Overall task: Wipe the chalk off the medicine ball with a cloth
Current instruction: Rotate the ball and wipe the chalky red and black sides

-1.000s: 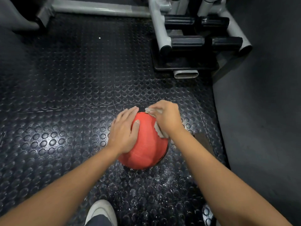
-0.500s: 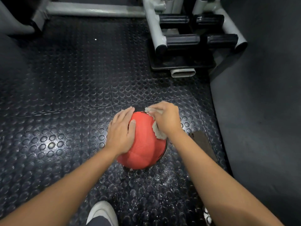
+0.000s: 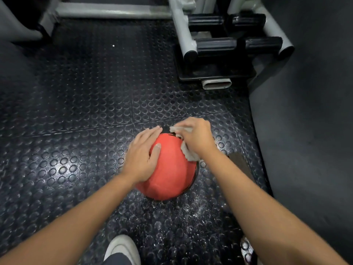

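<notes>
On top of the medicine ball (image 3: 172, 173), the left hand (image 3: 142, 155) lies flat with fingers straight and together and thumb spread, pressing the upper left side. At the upper right, the right hand (image 3: 196, 136) is curled round a pale cloth (image 3: 188, 153) and bunches it against the ball, with one corner poking out past the fingers. The ball is red and sits on a black studded rubber floor (image 3: 86, 111); tile seams run just beyond it. White chalk specks (image 3: 193, 209) dust the floor at the ball's near right. A white shoe (image 3: 122, 247) shows at the bottom edge. A grey machine frame (image 3: 183, 31) with black pads stands well beyond the ball, upper right. A dark padded surface (image 3: 305, 131) bounds the right side — the floor stretches wide to the left and ahead, up to a grey tube (image 3: 114, 11).
</notes>
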The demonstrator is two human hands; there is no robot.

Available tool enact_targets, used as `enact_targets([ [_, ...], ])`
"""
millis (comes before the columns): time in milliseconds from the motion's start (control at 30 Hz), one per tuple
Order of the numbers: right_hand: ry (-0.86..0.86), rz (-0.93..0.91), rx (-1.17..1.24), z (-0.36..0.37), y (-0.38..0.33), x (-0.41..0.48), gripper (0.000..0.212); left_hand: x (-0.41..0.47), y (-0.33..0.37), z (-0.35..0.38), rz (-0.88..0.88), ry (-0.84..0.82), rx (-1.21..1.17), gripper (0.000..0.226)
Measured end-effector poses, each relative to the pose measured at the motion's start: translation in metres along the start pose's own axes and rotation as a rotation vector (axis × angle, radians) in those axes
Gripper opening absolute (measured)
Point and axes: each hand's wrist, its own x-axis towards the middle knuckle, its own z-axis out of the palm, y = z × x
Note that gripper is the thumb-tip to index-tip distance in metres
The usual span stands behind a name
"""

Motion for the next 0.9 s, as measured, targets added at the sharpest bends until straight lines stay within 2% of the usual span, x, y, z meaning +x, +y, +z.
enact_targets([
  [100, -0.079, 0.027, -0.020, -0.003, 0.001, 0.013, 0.009, 0.003, -0.002, -0.003, -0.013, 0.003, -0.033, 0.060],
  [233, 0.014, 0.059, 0.118, -0.017, 0.025, -0.037, 0.007, 0.005, -0.008, -0.007, -0.027, 0.000, -0.093, 0.056],
  [300, 0.034, 0.072, 0.154, -0.020, 0.033, -0.068, 0.014, 0.004, -0.010, -0.007, -0.019, 0.008, -0.091, 0.057],
  [367, 0.064, 0.094, 0.159, -0.018, 0.034, -0.071, 0.021, 0.003, -0.008, -0.007, -0.014, 0.001, -0.071, 0.060],
  [433, 0.061, 0.081, 0.137, -0.016, 0.028, -0.048, 0.019, 0.004, -0.005, -0.005, 0.005, -0.004, -0.042, 0.060],
  [533, -0.069, 0.016, 0.028, -0.008, 0.010, 0.009, 0.006, 0.005, -0.003, -0.003, 0.021, -0.006, -0.009, 0.060],
  [667, -0.215, -0.058, -0.078, 0.003, -0.002, 0.036, 0.011, 0.003, -0.006, -0.002, 0.042, -0.009, -0.016, 0.060],
  [800, -0.118, 0.003, 0.052, -0.020, 0.024, 0.003, 0.008, 0.006, -0.011, -0.006, 0.028, -0.008, -0.070, 0.059],
  [900, -0.053, 0.129, 0.058, -0.031, 0.046, -0.044, 0.025, 0.007, -0.014, -0.008, 0.009, 0.017, -0.099, 0.060],
])
